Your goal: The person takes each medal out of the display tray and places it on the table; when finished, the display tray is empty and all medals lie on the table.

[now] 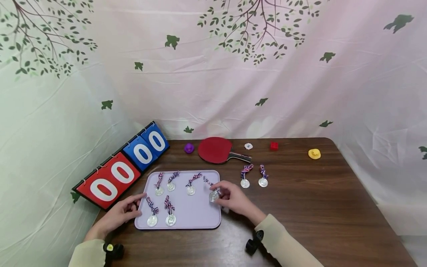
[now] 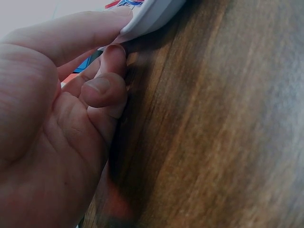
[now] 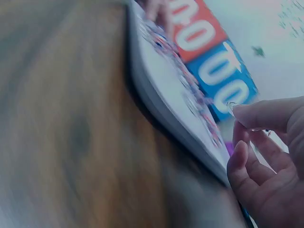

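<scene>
A lavender tray (image 1: 193, 218) lies on the table with several silver medals on striped ribbons, such as one medal (image 1: 171, 220) near its front. My left hand (image 1: 119, 214) holds the tray's left edge; in the left wrist view the thumb (image 2: 95, 31) lies on the rim and fingers curl below it. Over the tray's right side my right hand (image 1: 230, 197) pinches another silver medal (image 1: 213, 196) between thumb and fingers, its ribbon trailing back and left. In the right wrist view only a sliver of that medal (image 3: 231, 106) shows at the fingertips.
Right of the tray lie two more medals (image 1: 245, 183). A flip scoreboard (image 1: 115, 178) stands at the left. Along the back are a purple duck (image 1: 189, 148), a red table tennis paddle (image 1: 216, 150), a white flower-shaped piece (image 1: 248, 146), a red block (image 1: 274, 146) and a yellow duck (image 1: 314, 154).
</scene>
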A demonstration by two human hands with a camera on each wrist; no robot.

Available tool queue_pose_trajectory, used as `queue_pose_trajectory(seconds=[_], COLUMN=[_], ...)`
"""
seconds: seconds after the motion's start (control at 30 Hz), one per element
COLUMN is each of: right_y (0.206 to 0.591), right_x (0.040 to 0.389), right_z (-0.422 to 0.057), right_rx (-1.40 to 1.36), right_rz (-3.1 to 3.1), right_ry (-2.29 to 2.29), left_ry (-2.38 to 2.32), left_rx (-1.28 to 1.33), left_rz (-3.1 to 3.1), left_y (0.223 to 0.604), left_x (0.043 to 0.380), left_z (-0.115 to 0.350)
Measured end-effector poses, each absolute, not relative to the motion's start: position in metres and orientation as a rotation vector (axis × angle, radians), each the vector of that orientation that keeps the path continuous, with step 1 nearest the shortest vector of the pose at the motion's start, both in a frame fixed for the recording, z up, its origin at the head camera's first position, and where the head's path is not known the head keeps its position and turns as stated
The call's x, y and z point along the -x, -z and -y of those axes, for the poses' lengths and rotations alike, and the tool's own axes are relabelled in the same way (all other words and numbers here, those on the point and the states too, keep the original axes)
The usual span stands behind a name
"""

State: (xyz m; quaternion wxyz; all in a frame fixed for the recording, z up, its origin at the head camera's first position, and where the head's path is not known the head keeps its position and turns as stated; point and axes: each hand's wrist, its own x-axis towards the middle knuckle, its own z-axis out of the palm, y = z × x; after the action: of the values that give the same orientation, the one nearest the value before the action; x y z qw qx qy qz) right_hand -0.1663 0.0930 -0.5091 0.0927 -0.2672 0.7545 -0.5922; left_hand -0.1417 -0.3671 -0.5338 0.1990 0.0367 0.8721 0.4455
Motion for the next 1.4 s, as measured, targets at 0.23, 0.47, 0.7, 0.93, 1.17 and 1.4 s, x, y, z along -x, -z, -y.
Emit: queue_pose_trajectory(seconds=[0.23, 0.47, 0.7, 0.93, 1.17, 1.4], right_y=[0.499, 0.513, 0.533, 0.538, 0.535, 0.534], right_x=[0.183, 0.199, 0.205, 0.201, 0.195, 0.192], right_z=[-0.146, -0.213, -0.273, -0.297, -0.296, -0.296], right_rx=[0.737, 0.529, 0.216, 0.117, 0.063, 0.094], right_rz=[-2.357, -2.619, -2.753, -2.955, -2.975, -3.015], right_ry=[1.853, 1.817, 1.661, 1.227, 1.094, 1.048], left_ry=[-1.252, -1.245, -1.249, -1.247, -1.257, -1.242], left_rx=[-0.108, -0.128, -0.121, -0.109, -0.106, -0.102], left_rz=[-2.433, -2.44, -2.437, -2.432, -2.432, -2.441], left_y=[0.534, 0.536, 0.535, 0.537, 0.537, 0.536], left_x=[0.142, 0.143, 0.144, 0.143, 0.141, 0.141], left_z=[0.368, 0.368, 0.368, 0.368, 0.368, 0.368])
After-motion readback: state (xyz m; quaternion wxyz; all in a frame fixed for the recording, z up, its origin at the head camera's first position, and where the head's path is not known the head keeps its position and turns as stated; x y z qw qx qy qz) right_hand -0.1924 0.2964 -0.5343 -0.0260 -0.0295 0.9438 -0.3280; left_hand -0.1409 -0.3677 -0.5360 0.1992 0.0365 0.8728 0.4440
